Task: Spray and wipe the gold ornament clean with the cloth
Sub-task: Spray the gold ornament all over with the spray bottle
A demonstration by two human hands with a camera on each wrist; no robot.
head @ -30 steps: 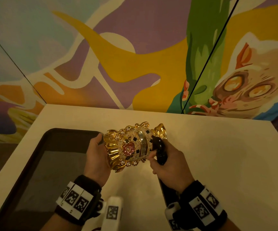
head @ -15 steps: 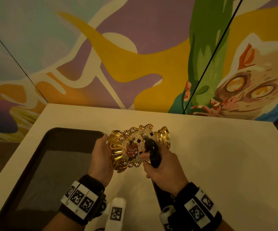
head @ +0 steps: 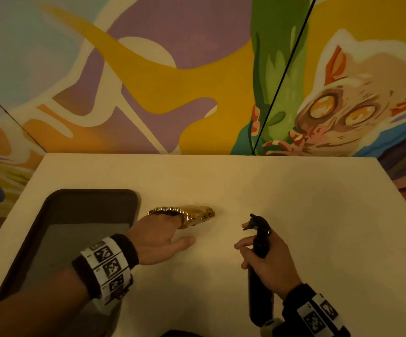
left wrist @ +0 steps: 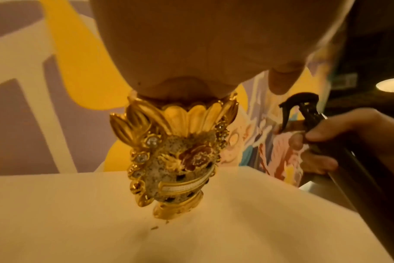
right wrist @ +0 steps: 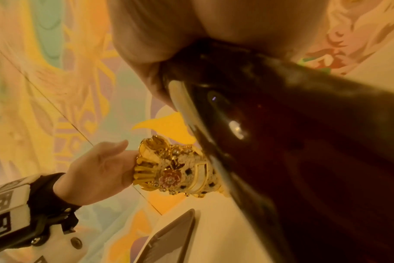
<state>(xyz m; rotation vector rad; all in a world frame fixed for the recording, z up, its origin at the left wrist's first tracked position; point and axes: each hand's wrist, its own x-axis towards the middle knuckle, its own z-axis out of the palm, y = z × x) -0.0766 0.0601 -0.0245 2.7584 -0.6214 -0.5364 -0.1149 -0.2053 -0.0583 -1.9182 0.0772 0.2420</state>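
The left hand (head: 159,235), lower centre of the head view, grips the jewelled gold ornament (head: 197,215), thumb spread. The right hand (head: 268,260), lower right, wraps the dark brown spray bottle (head: 260,239).

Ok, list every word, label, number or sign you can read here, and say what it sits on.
No readable words, brands or numbers.
Left wristband: black-and-white square code markers; tiny print beside them is too small to read.
Right wristband: the same kind of markers, no text.
Spray bottle: dark, no label visible.
Gold ornament: decoration only, no lettering.
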